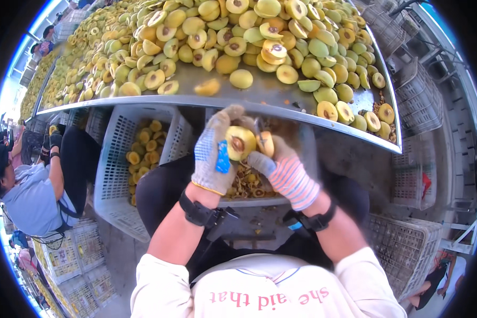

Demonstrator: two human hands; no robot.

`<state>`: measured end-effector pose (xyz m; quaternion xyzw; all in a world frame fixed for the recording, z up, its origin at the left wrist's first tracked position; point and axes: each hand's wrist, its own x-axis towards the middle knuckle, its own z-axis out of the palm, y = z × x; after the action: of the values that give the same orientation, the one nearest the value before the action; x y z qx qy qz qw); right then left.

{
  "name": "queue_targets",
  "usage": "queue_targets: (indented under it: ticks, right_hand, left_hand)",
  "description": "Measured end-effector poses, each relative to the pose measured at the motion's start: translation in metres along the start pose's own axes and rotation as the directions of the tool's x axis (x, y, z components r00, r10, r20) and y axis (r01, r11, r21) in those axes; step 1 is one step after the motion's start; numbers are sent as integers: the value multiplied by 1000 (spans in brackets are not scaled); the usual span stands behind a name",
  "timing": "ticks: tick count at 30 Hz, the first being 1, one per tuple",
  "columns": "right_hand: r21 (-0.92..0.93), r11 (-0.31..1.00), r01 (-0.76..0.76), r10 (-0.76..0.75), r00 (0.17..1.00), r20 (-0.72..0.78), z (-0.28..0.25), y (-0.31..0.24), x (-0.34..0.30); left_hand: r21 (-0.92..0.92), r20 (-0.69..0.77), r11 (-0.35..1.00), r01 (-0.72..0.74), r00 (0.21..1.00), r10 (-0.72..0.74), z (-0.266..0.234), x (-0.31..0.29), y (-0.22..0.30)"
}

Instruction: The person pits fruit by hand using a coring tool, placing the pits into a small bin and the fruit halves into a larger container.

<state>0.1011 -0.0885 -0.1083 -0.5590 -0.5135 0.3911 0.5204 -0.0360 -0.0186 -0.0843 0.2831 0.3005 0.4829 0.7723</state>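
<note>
Left hand (211, 151), right hand (292, 172): gloved, close together.
Left gripping fruit half (238, 143), brown centre exposed; right closed on second fruit piece (267, 144), blurred metal tool (258, 126) alongside, hold unclear. Handling, judged: firm left grip, fingertips clear of any edge. Below: scraps (249, 184). Beyond: metal table (196, 101), heaped fruit (241, 79); left, pale crate (109, 169).

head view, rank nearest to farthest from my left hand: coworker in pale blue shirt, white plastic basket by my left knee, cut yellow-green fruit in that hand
1. Cut fruit, in your left hand
2. White basket, to its left
3. Coworker, far left
</note>
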Motion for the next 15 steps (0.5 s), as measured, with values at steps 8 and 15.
queue_targets:
  ticks: [8,15]
  right_hand:
    - [-685,729,8,195,956,218,4,-33,11]
    - [-711,701,-53,343,899,271,6,-41,16]
  left_hand:
    - [161,31,987,-20,999,15,-3,13,10]
    - [263,14,964,-42,999,40,0,11,13]
